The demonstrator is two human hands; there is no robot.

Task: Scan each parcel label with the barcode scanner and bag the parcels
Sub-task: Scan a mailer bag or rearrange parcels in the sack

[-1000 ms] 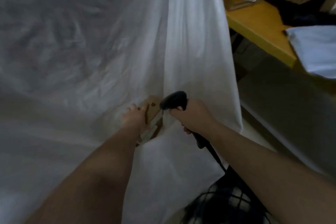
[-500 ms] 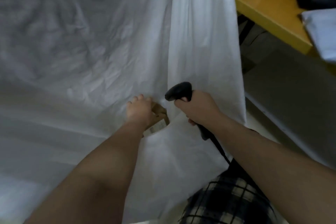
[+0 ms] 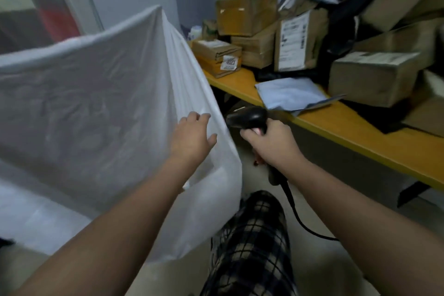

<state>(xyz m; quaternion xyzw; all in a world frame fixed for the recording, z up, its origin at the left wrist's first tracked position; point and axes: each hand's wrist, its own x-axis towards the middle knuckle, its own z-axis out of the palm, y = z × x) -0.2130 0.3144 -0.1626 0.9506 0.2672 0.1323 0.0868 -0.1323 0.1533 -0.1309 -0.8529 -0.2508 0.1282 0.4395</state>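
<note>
White plastic is filling the left half of the view: a large bag (image 3: 96,103) is standing upright with its top edge pulled taut, and its cloudy wall is hiding whatever is lying inside. To the right, a yellow-topped table (image 3: 348,127) is running from near right to far centre and carrying a crowded pile of parcels. A big cardboard box (image 3: 367,77) is sitting nearest, a tall box with a printed label (image 3: 295,41) is standing further back, and a small flat box (image 3: 216,55) with a numbered tag is lying at the far left end. A grey poly mailer (image 3: 290,94) is lying flat at the table's near edge, between those boxes. Low in the middle, a leg in checked trousers (image 3: 252,247) is showing. The left hand (image 3: 192,137) is reaching over the bag's right side with fingers loosely spread, holding nothing. Just right of it, the right hand (image 3: 271,144) is gripping the handle of the black barcode scanner (image 3: 249,118), whose head is pointing left towards the bag while its cable (image 3: 295,211) is trailing down to the right.
</note>
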